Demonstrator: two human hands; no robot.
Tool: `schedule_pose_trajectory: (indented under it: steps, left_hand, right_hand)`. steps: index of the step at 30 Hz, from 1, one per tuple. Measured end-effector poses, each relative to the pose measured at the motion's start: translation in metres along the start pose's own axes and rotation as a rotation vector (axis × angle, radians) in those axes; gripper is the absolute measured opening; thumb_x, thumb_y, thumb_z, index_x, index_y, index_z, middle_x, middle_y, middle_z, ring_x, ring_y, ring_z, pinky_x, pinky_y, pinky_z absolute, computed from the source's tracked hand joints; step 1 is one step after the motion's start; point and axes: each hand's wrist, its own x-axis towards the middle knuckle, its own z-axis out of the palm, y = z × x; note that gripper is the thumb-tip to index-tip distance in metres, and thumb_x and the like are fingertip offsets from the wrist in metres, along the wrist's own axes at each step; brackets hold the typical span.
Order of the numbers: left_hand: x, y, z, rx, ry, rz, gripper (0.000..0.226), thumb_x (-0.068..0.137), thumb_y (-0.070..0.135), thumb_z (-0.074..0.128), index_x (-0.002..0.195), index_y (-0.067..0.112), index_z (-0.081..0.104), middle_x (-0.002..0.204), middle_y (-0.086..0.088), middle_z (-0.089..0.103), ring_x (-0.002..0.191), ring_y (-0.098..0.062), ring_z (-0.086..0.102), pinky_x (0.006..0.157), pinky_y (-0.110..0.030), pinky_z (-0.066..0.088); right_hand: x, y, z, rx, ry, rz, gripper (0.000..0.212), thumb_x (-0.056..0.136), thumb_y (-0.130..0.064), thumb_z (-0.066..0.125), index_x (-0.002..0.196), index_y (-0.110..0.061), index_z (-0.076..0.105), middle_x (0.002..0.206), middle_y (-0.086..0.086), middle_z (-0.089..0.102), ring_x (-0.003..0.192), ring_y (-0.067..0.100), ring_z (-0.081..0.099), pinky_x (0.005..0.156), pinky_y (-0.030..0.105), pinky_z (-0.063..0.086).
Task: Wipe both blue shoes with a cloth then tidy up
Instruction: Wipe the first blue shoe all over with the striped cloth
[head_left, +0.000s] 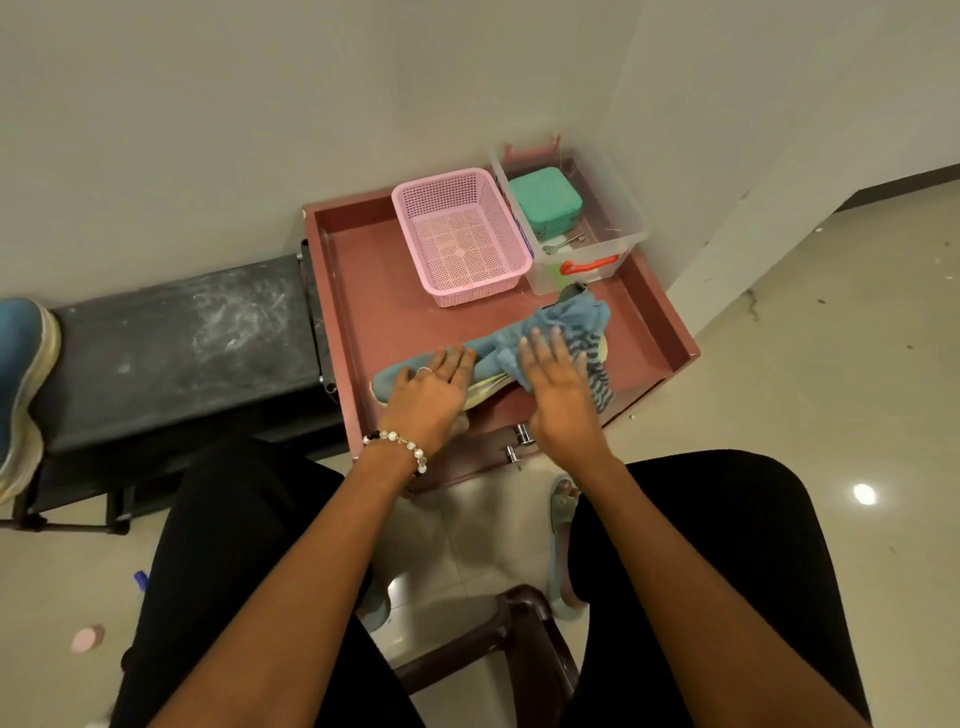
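Two flat hands: left hand (434, 387) presses shoe (415, 376), lengthwise left-right; right hand (558, 387) presses cloth (566, 325).

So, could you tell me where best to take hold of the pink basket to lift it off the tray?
Grip the pink basket by its near rim, coming from above. It stands upright and open-topped, with the clear box close against its right side, so the near and left edges are freest.
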Motion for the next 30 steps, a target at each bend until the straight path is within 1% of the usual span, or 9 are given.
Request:
schedule_pose_trajectory:
  steps: [2, 6, 10, 15, 17, 21, 24, 27, 30]
  left_hand:
    - [0.000, -0.007, 0.012, 0.003, -0.044, -0.039, 0.078, 0.090, 0.023, 0.054, 0.151, 0.009, 0.007, 0.159, -0.007, 0.007, 0.146, -0.025, 0.012, 0.109, -0.053, 0.027]
    - [-0.002, -0.019, 0.035, -0.096, 0.067, -0.104, 0.058, 0.095, 0.023, 0.042, 0.146, 0.001, 0.027, 0.154, -0.017, 0.025, 0.141, -0.035, 0.027, 0.109, -0.055, 0.028]
    - [-0.003, -0.026, 0.056, -0.099, 0.011, -0.108, 0.064, 0.100, 0.037, 0.025, 0.152, 0.013, -0.004, 0.160, -0.008, -0.001, 0.147, -0.022, 0.000, 0.118, -0.042, 0.007]
    - [-0.003, -0.023, 0.057, -0.128, -0.026, -0.112, 0.083, 0.095, 0.056, 0.031, 0.150, 0.012, -0.012, 0.158, -0.009, -0.013, 0.146, -0.025, -0.010, 0.118, -0.043, -0.002]
    - [-0.002, -0.021, 0.058, -0.108, -0.026, -0.112, 0.089, 0.092, 0.058, 0.036, 0.150, 0.010, -0.012, 0.158, -0.011, -0.014, 0.146, -0.026, -0.011, 0.117, -0.044, -0.003]
    - [-0.001, -0.021, 0.057, -0.082, -0.058, -0.106, 0.096, 0.090, 0.060, 0.041, 0.148, 0.010, -0.016, 0.157, -0.011, -0.016, 0.146, -0.027, -0.013, 0.117, -0.044, -0.004]
    - [0.000, -0.020, 0.056, -0.082, -0.063, -0.110, 0.096, 0.090, 0.057, 0.043, 0.148, 0.010, -0.017, 0.157, -0.011, -0.017, 0.146, -0.026, -0.013, 0.117, -0.044, -0.004]
    - [-0.001, -0.018, 0.054, -0.069, -0.064, -0.123, 0.095, 0.091, 0.055, 0.044, 0.148, 0.009, -0.017, 0.157, -0.012, -0.017, 0.146, -0.027, -0.013, 0.117, -0.045, -0.004]
    - [-0.003, -0.019, 0.050, -0.050, -0.084, -0.113, 0.084, 0.095, 0.044, 0.036, 0.148, 0.008, -0.018, 0.157, -0.012, -0.018, 0.145, -0.028, -0.015, 0.118, -0.044, -0.005]
  right_hand:
    - [0.001, -0.010, 0.012, -0.171, -0.196, -0.068, 0.078, 0.072, 0.001, 0.052, 0.145, -0.001, 0.026, 0.154, 0.017, 0.021, 0.143, 0.036, 0.015, 0.112, 0.059, 0.001]
    - [-0.001, 0.016, 0.021, -0.408, -0.232, -0.358, 0.087, 0.047, -0.007, 0.081, 0.130, -0.003, 0.053, 0.133, 0.015, 0.054, 0.118, 0.035, 0.056, 0.100, 0.064, 0.026]
    - [0.002, 0.041, 0.013, -0.377, -0.125, -0.196, 0.085, 0.051, 0.002, 0.074, 0.133, -0.002, 0.051, 0.133, 0.016, 0.055, 0.118, 0.037, 0.056, 0.103, 0.061, 0.018]
    - [-0.003, -0.035, 0.052, -0.267, -0.128, 0.063, 0.078, 0.063, -0.003, 0.065, 0.136, 0.008, 0.040, 0.139, 0.027, 0.043, 0.129, 0.042, 0.041, 0.108, 0.062, 0.012]
    - [-0.007, -0.043, 0.056, -0.198, -0.187, -0.050, 0.081, 0.060, -0.001, 0.069, 0.135, 0.008, 0.041, 0.140, 0.028, 0.041, 0.132, 0.041, 0.038, 0.107, 0.060, 0.009]
    - [-0.001, 0.024, 0.022, -0.388, -0.154, -0.420, 0.081, 0.047, -0.006, 0.082, 0.124, -0.004, 0.059, 0.121, 0.015, 0.064, 0.107, 0.031, 0.063, 0.099, 0.057, 0.031]
    - [0.007, 0.046, -0.001, -0.417, -0.167, -0.163, 0.073, 0.063, -0.002, 0.073, 0.132, -0.005, 0.051, 0.122, 0.020, 0.062, 0.115, 0.032, 0.058, 0.111, 0.051, 0.022]
    - [0.002, -0.008, 0.029, -0.313, -0.124, 0.101, 0.060, 0.068, 0.000, 0.062, 0.127, 0.007, 0.051, 0.117, 0.032, 0.059, 0.115, 0.043, 0.054, 0.112, 0.055, 0.025]
    - [-0.002, -0.062, 0.054, -0.168, -0.204, 0.034, 0.067, 0.065, -0.004, 0.070, 0.127, 0.010, 0.050, 0.122, 0.029, 0.057, 0.117, 0.040, 0.053, 0.112, 0.052, 0.021]
